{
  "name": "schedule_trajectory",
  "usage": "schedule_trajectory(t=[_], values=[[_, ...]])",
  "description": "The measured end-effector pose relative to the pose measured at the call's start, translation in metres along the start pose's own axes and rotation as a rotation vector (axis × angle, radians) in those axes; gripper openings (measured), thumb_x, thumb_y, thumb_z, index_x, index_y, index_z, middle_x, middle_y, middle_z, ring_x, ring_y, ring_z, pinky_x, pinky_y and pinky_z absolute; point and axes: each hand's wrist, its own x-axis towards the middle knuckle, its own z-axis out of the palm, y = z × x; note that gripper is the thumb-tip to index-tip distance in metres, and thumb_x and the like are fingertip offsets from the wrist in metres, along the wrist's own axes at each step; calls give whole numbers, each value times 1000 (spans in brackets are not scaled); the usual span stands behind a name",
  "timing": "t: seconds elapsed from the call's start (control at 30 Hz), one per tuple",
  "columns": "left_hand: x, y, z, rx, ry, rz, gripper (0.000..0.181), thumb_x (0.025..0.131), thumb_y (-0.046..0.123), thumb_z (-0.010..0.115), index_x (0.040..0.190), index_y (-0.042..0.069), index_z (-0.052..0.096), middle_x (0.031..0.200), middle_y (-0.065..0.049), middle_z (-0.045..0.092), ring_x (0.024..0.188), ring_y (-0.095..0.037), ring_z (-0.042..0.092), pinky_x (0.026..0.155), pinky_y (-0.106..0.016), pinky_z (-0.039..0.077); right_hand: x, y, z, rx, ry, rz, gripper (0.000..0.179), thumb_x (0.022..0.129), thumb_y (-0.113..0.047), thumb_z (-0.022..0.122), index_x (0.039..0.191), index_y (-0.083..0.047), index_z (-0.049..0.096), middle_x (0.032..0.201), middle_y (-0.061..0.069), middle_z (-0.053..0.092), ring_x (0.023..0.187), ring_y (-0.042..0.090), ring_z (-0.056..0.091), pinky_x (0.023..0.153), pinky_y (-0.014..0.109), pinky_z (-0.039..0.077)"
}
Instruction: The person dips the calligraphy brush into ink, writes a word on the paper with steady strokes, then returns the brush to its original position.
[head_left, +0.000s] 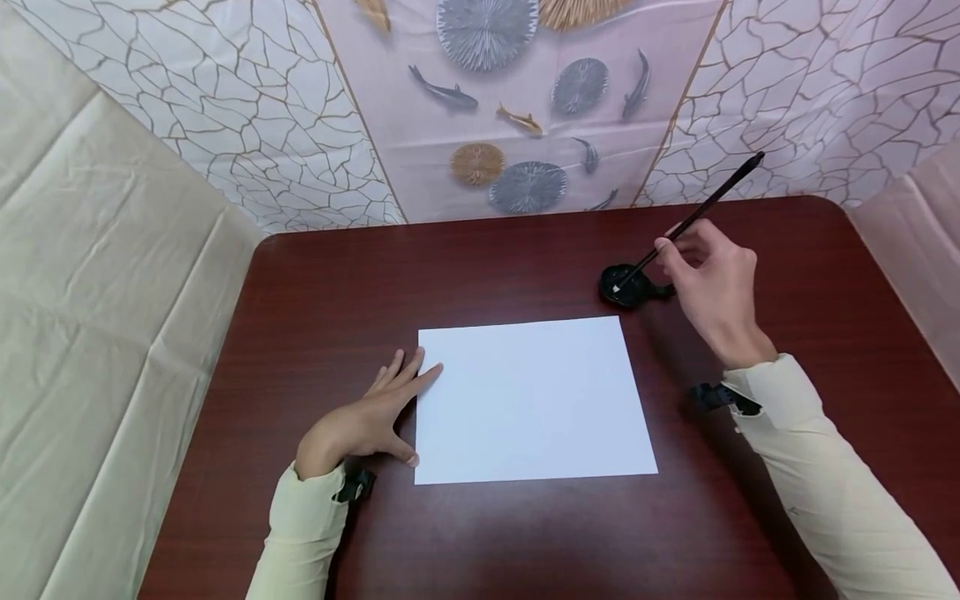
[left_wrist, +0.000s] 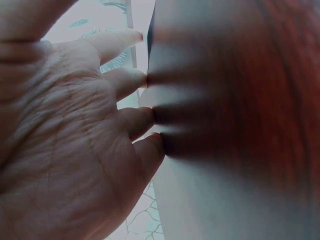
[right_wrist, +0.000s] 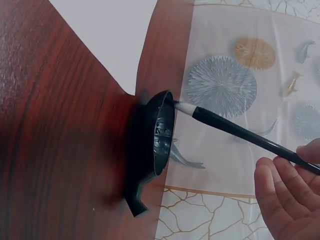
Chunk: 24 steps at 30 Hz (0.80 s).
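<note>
My right hand (head_left: 712, 279) pinches a dark-handled brush (head_left: 708, 204) between thumb and fingers, its shaft slanting up to the right. In the right wrist view the brush (right_wrist: 240, 132) has pale bristles with a dark tip, which lies at the rim of a small black dish (right_wrist: 142, 140) with a short handle. Dark liquid glistens inside that dish. A blank white sheet of paper (head_left: 528, 400) lies flat on the table. With fingers spread and fairly straight, my left hand (head_left: 363, 421) rests along the sheet's left edge, fingertips and thumb tip at the edge.
The dark reddish wooden table (head_left: 337, 283) has rounded far corners. Behind it hangs a patterned cloth (head_left: 517, 125) with fish and round leaf shapes. Pale fabric (head_left: 97, 317) borders the left side, and pinkish fabric (head_left: 915, 242) the right. A dark band (head_left: 723, 398) circles my right wrist.
</note>
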Motion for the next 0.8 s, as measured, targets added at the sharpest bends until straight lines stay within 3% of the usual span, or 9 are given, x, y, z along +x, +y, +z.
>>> schedule_trajectory(t=[0.3, 0.57, 0.67, 0.8], values=[[1, 0, 0, 3, -7, -7, 132, 73, 13, 98, 172, 18, 12, 177, -9, -14, 160, -36, -23, 127, -64, -5, 4, -5, -3, 1, 44, -38, 25, 103, -26, 70, 102, -1, 72, 86, 11, 77, 69, -12, 63, 61, 9, 45], [4, 2, -3, 7, -11, 10, 131, 74, 14, 98, 172, 20, 11, 177, -8, -15, 160, -36, -23, 128, -62, -5, -3, -25, -10, 69, 93, -62, 20, 101, -14, 70, 111, 3, 72, 92, -12, 70, 73, -8, 68, 69, 7, 50], [4, 2, -3, 14, -11, 11, 130, 75, 14, 97, 172, 21, 11, 177, -7, -15, 160, -36, -23, 128, -62, -5, -8, -42, -11, 111, 99, -84, 20, 101, -7, 69, 113, 8, 70, 93, -9, 70, 74, -8, 68, 72, 8, 52], [2, 0, -1, 26, -13, -6, 130, 75, 17, 98, 172, 21, 11, 177, -7, -15, 160, -36, -24, 128, -62, -6, -16, -63, -8, 171, 88, -131, 18, 98, 1, 69, 113, 12, 68, 94, 8, 74, 76, -7, 69, 74, 9, 55]])
